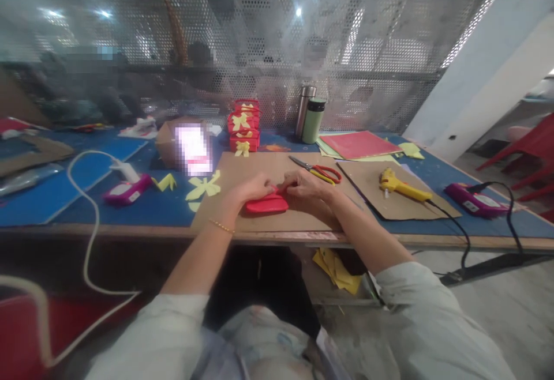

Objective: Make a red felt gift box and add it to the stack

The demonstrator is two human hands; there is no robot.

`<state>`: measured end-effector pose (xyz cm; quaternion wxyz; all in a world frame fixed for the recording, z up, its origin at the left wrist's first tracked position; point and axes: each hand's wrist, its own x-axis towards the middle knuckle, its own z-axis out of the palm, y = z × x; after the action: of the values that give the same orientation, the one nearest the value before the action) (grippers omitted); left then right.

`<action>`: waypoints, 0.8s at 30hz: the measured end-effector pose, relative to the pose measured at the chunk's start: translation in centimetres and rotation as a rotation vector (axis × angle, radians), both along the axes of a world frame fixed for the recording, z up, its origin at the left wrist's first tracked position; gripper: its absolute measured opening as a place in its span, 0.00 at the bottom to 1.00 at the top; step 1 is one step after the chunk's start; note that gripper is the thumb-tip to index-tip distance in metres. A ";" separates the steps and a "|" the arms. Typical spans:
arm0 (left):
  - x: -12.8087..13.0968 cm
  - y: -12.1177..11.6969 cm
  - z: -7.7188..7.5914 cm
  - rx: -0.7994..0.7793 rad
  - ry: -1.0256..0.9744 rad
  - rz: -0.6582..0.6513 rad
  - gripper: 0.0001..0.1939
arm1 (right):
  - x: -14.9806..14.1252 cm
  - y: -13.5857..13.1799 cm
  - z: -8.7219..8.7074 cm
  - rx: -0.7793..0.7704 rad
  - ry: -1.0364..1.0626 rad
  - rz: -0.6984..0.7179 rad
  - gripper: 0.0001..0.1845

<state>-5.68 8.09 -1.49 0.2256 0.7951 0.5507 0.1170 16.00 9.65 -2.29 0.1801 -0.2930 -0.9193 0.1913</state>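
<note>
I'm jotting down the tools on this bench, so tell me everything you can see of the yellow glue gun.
The glue gun looks like yellow plastic, with a bulky head and a slimmer handle. It lies on a cardboard sheet at the right, head pointing away to the left. A black cord leaves the handle and drops over the table's front edge. A small whitish bit shows beside the head. Neither hand touches it.

The lit screen [193, 149] over there was blurred, the left hand [258, 188] partly hid the red piece [267, 203], and red chairs [526, 152] were cut off.
</note>
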 end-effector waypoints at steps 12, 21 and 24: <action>0.0 -0.3 0.0 -0.003 -0.019 -0.009 0.18 | -0.1 -0.4 0.2 -0.017 0.028 -0.053 0.18; 0.2 -0.3 -0.2 0.015 -0.054 0.004 0.18 | -0.1 -0.4 0.2 -0.030 0.016 -0.060 0.18; 0.2 -0.5 0.1 0.012 -0.027 0.007 0.18 | -0.2 -0.5 0.2 -0.033 0.039 -0.085 0.19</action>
<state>-5.43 7.59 -1.39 0.2280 0.7927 0.5498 0.1319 15.78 9.20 -2.08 0.2012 -0.3307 -0.8991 0.2043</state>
